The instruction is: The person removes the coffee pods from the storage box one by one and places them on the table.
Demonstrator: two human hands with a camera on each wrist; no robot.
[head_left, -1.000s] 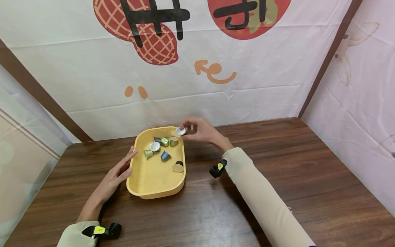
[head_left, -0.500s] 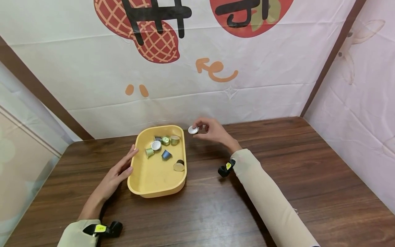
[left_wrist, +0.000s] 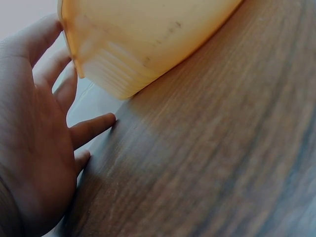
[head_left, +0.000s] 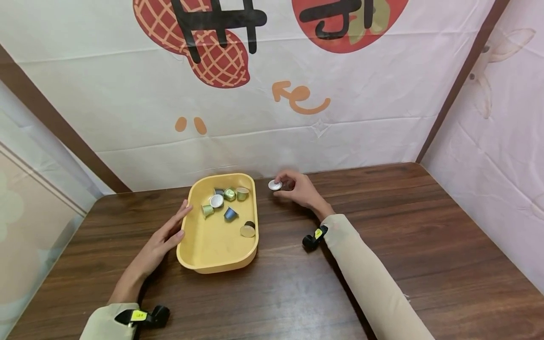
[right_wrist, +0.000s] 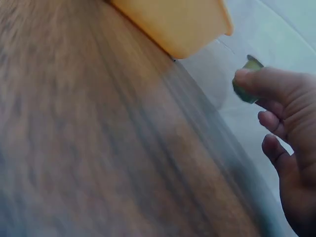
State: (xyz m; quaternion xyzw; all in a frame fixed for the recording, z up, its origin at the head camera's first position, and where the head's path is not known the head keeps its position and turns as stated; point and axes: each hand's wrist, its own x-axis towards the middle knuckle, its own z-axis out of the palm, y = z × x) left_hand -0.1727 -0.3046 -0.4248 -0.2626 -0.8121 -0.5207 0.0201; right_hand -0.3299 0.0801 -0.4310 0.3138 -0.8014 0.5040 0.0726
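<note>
Between its thumb and fingertips, my right hand [head_left: 301, 190] pinches a coffee capsule [head_left: 275, 185] just right of a yellow tray [head_left: 183, 241]. The head view shows the capsule's silver lid; in the right wrist view its green body [right_wrist: 245, 88] shows beside the thumb. My left hand [head_left: 156, 243] lies along the tray's left side, its outstretched fingers touching the rim. Inside the tray lie several more capsules, among them a blue capsule [head_left: 231, 214], a light green capsule [head_left: 207, 210], one with a white lid [head_left: 216, 201] and a gold-lidded capsule [head_left: 248, 230].
Everything stands on a dark brown wooden table [head_left: 289, 293]. A printed white cloth [head_left: 238, 118] hangs right behind the table's back edge, close to the tray and my right hand. More cloth hangs at both sides.
My right hand has carried the capsule rightward from above the tray's back right corner, then lowered it a little towards the table. The left hand and tray have stayed in place.
</note>
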